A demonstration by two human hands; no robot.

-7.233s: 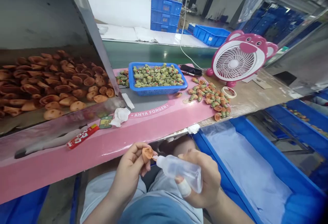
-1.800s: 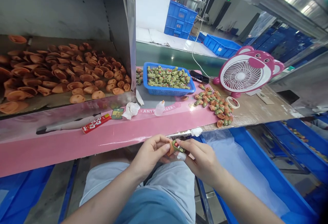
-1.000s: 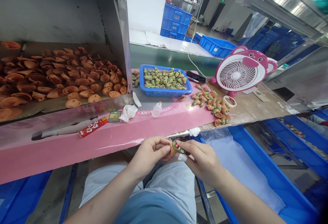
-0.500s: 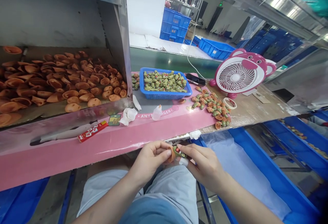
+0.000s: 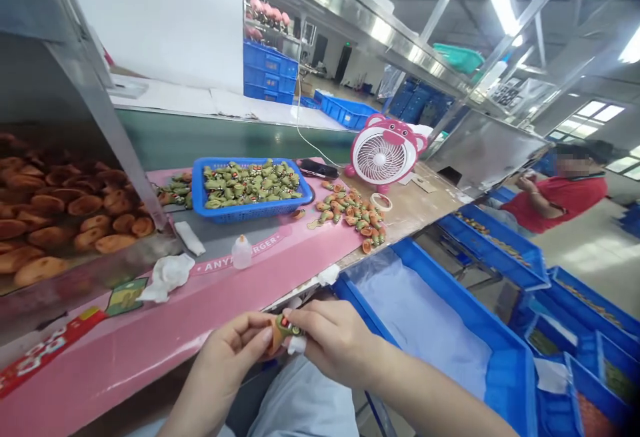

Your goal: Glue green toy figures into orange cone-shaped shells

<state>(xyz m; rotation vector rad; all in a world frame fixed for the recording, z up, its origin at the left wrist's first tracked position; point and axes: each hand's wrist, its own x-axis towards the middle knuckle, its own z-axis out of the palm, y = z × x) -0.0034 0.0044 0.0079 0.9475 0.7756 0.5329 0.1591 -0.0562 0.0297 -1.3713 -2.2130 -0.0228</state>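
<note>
Above the lap, my left hand (image 5: 240, 347) pinches a small orange shell (image 5: 275, 338). A green figure (image 5: 287, 325) with red and white details sits against the shell's opening, pinched in the fingers of my right hand (image 5: 333, 340). White wrapping shows on a finger of the right hand. Beyond the hands, a blue basket (image 5: 197, 190) holds many green figures. To its right lies a pile of orange and green pieces (image 5: 350, 210). A small translucent bottle (image 5: 242, 252) stands on the pink mat (image 5: 210, 297).
Orange shells (image 5: 95, 213) fill a bin at left. A pink fan (image 5: 383, 153), a tape ring (image 5: 381, 202) and a dark phone (image 5: 317, 169) are at the back. A lined blue crate (image 5: 510, 363) is at right. A person in red (image 5: 565, 200) sits farther right.
The view has swung to the right, bringing the seated person into sight. Both hands still hold the orange shell and green figure together.
</note>
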